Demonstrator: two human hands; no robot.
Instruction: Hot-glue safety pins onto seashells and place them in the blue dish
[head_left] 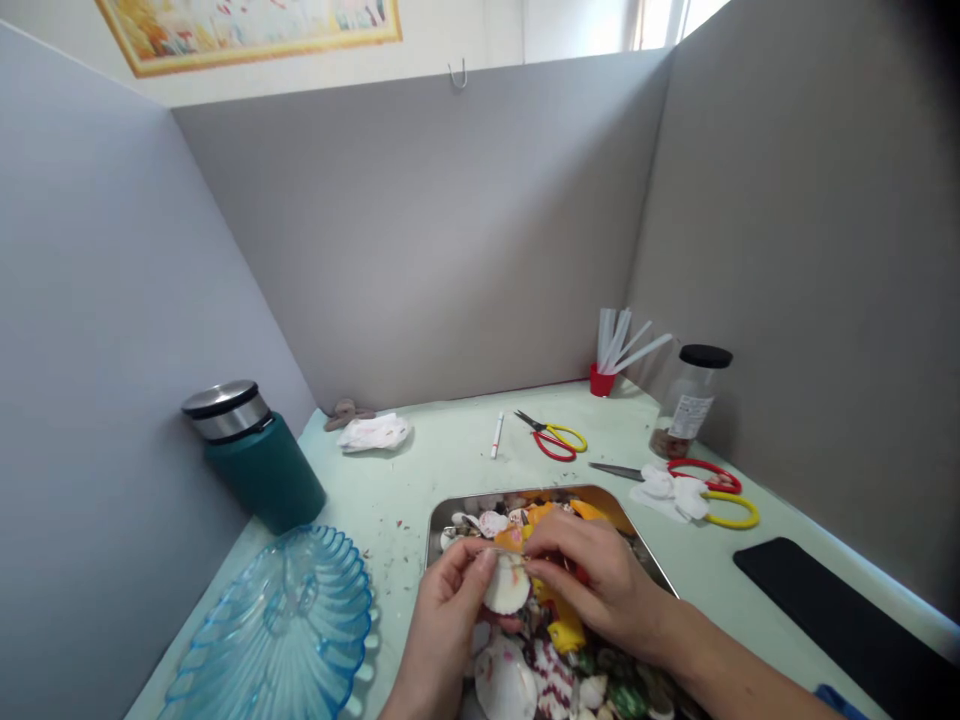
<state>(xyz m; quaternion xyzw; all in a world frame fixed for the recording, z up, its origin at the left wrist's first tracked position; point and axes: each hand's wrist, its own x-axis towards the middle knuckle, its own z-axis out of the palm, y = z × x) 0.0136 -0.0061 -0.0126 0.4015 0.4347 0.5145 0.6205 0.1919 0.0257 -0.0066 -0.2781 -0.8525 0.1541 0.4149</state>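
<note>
Both of my hands meet over a metal tray (442, 520) full of coloured seashells. My left hand (442, 620) pinches a small white scallop shell (508, 587) from the left side. My right hand (600, 585) is closed on the same shell's upper right edge with its fingertips. A larger white shell (504, 685) lies in the tray just below the held one. Orange, yellow and dark shells fill the tray around my fingers.
A blue glass dish (277, 630) sits at front left, a teal flask (251, 455) behind it. Two pairs of scissors (555, 438) (705, 485), a white pen (496, 436), a jar (690, 400), a red cup of glue sticks (604, 375), tissue (373, 432) and a black phone (840, 610) lie around. Grey partitions enclose the table.
</note>
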